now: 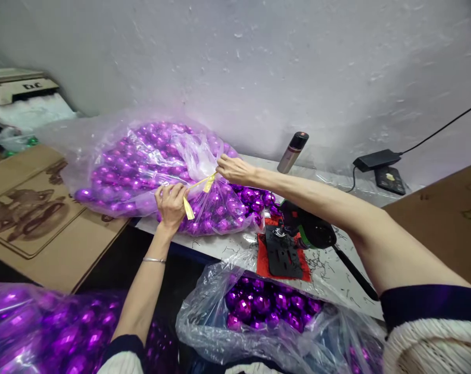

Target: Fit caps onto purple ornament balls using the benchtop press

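Observation:
A large clear plastic bag full of shiny purple faceted balls lies on its side on the table. A thin yellow tie with flat, wider ends stretches across the bag between my two hands. My left hand is closed on its near end, and a yellow tail hangs beside the fingers. My right hand pinches the other end next to the gathered, bunched plastic. Whether the right fingers also grip some plastic is hidden.
Loose purple balls lie right of the bag beside a black machine with a lever. An open bag of balls sits in front, another bag at lower left. A bottle, power adapter and cardboard boxes stand around.

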Motion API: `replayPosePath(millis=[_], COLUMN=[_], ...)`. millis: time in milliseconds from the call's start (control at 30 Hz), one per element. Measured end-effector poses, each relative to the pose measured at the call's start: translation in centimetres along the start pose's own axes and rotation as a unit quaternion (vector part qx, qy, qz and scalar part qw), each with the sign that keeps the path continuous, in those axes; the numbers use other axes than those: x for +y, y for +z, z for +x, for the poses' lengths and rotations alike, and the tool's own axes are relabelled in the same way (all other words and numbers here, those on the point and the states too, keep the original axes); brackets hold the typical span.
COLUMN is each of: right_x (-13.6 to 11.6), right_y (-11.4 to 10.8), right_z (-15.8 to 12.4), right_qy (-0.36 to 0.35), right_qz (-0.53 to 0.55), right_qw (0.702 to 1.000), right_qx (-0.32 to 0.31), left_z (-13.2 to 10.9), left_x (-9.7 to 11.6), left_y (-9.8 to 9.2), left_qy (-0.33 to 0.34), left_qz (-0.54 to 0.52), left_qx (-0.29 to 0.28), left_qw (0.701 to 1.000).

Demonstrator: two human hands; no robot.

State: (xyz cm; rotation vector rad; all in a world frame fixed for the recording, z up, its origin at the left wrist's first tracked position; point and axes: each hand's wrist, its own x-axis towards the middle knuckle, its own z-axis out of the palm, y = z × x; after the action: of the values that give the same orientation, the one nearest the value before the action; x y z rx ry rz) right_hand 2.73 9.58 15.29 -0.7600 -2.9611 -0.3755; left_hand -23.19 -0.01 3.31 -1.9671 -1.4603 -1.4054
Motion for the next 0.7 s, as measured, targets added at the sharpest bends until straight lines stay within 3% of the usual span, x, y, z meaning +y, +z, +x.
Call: replayPosePath(millis=[167,333,400,500,600,700], right_x=[-0.5,-0.5,-0.7,-1.5,-2.2,-2.6], right_y=[-0.1,-1.4,-1.9,-2.2,-2.3,-2.6], right_z=[0.9,1.7,1.6,1.5,1.8,2.3], right_qy=[0.006,0.002,0.01,0.08,0.154,0.19], right_qz=[-0.061,-0.036,0.022,0.158,0.31,0.422], right_qw=[0.997,0.997,0.998,0.984,0.938,0.886], right_qx=[-0.055,-0.074,-0.061,-0.025,-0.004,-0.018], left_z=[-0.1,1.6,2.4,3.6,5.1,6.4], left_x=[-0.6,0.6,1.4,2.6,3.8,4.7], left_y=[-1.5,-1.3,-0.9,-0.3,0.4,1.0], left_qy=[-0.055,-0.216,-0.297,-0.372,-0.38,-0.392], left_qz=[0.006,-0.114,-0.203,-0.365,-0.489,-0.547], left_qx=[-0.036,-0.048,-0.032,0.0,-0.017,-0.04], left_qw=[0.998,0.969,0.933,0.854,0.785,0.739])
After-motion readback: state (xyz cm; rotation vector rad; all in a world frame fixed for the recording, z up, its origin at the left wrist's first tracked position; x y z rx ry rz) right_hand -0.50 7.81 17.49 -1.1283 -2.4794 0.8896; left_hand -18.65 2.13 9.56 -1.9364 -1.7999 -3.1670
